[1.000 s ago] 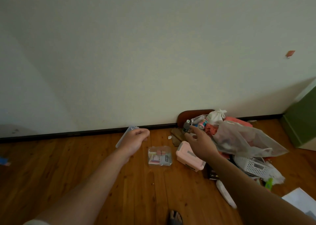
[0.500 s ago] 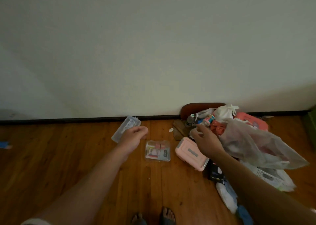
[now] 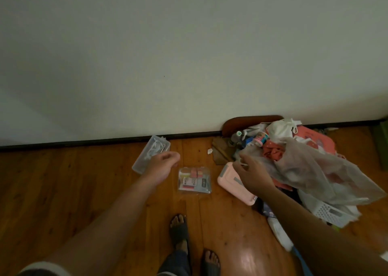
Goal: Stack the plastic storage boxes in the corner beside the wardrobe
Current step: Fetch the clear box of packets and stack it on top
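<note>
Clear lidded box [image 3: 194,180] lies flat between pink box [image 3: 234,184] and frosted tray [image 3: 150,154].

Pink box [image 3: 233,186], white basket [image 3: 330,212], brown wooden floor [image 3: 63,181].

Dim, flat room light is falling on the pale wall [image 3: 189,55], which is darkening toward 10 o'clock. Glare is pooling on the wood floor [image 3: 249,257] at 5 o'clock. Skirting line is bowing from wide-angle distortion. Forearms at the bottom edge are blurring softly.

Glossy wood floor [image 3: 84,191], clear plastic box [image 3: 194,180], filmy bag [image 3: 315,170].
</note>
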Motion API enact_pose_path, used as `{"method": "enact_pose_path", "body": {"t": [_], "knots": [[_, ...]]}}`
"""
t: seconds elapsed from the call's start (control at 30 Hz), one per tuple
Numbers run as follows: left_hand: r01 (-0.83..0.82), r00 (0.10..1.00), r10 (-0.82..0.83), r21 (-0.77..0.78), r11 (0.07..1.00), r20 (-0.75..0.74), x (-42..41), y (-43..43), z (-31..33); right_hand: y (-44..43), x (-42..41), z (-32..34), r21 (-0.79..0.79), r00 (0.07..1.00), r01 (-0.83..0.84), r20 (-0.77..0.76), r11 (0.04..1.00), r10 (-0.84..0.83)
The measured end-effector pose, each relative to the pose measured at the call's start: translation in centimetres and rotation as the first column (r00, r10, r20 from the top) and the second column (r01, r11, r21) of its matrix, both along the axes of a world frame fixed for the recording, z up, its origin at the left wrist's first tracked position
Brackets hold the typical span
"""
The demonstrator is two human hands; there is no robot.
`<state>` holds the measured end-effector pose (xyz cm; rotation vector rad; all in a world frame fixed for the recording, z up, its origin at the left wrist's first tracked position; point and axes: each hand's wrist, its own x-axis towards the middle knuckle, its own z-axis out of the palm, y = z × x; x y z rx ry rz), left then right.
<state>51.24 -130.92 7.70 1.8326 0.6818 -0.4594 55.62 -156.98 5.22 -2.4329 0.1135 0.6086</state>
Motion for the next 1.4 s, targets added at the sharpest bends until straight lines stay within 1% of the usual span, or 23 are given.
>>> {"method": "enact_pose_path", "body": {"t": [0.1,0.3,0.4,0.47,0.57,0.7,0.8,0.9,1.0,1.13,1.23,1.3,1.4], "knots": [[0.019,0.999,-0.019,0.007,1.0,-0.035,1.7,1.4,-1.8,1.2,1.0,-1.3,-0.045,0.999,0.027,-0.025,0.999,-0.028],[0.019,0.997,-0.018,0.013,1.0,-0.076,3.9,3.2,-5.7,3.3,2.6,-5.4,-0.02,0.994,0.023,-0.108,1.0,-0.025],[0.062,0.996,-0.057,0.07,0.996,-0.066,4.4,3.5,-7.3,3.8,3.5,-7.3,-0.033,0.991,0.031,-0.127,0.999,-0.035],[0.075,0.996,-0.069,0.113,0.991,-0.056,5.1,3.4,-8.9,3.8,4.4,-9.2,-0.014,0.99,0.03,-0.136,0.999,-0.032],[0.04,0.998,-0.034,0.118,0.992,-0.053,5.9,3.1,-11.3,3.6,5.2,-12.1,0.001,0.988,0.012,-0.152,1.0,-0.011],[0.007,0.996,0.002,0.103,0.995,-0.086,6.7,2.2,-16.4,3.4,6.0,-17.5,0.015,0.977,-0.005,-0.212,1.0,0.008],[0.008,0.993,0.006,0.111,0.994,-0.119,7.2,1.7,-20.9,3.5,6.1,-21.4,0.065,0.969,0.017,-0.247,0.998,0.0],[0.015,0.99,0.0,0.104,0.995,-0.142,7.6,1.4,-25.1,4.1,6.3,-25.1,0.1,0.97,0.012,-0.244,0.995,0.013],[0.008,0.988,0.008,0.104,0.995,-0.152,8.3,0.8,-29.9,4.6,6.6,-30.1,0.102,0.964,-0.009,-0.263,0.995,0.036],[-0.003,0.989,0.021,0.122,0.993,-0.149,8.8,0.5,-34.9,5.0,7.1,-34.9,0.128,0.968,0.012,-0.249,0.992,0.021],[-0.025,0.985,0.041,0.097,0.995,-0.166,8.5,0.1,-38.8,5.1,7.5,-38.4,0.148,0.972,0.03,-0.235,0.989,0.006],[-0.033,0.983,0.049,0.091,0.995,-0.177,8.1,0.1,-41.3,5.2,7.5,-40.3,0.162,0.966,0.058,-0.257,0.985,-0.015],[-0.003,0.976,0.022,0.085,0.996,-0.218,7.4,0.4,-44.9,5.4,7.3,-43.1,0.174,0.956,0.081,-0.291,0.981,-0.028]]}}
